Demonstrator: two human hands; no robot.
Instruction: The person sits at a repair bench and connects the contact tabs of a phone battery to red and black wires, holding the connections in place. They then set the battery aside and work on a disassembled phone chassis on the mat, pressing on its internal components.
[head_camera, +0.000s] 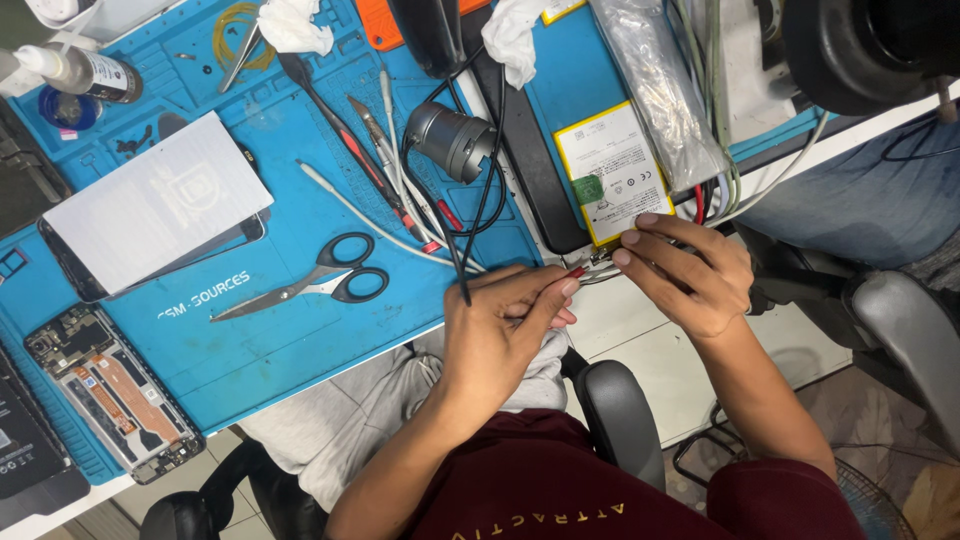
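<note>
Currently the left hand is pinching a red-tipped probe and pressing it to the wires at the surface edge below the yellow battery. The right hand is gripping those wires, keeping them steady; contact looks delicate.

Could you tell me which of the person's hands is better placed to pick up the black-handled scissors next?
Probably the left hand: it is nearer the scissors, which lie on the blue mat on its side. The right hand rests farther away, fingers on the wires beside the yellow-edged battery.
</note>
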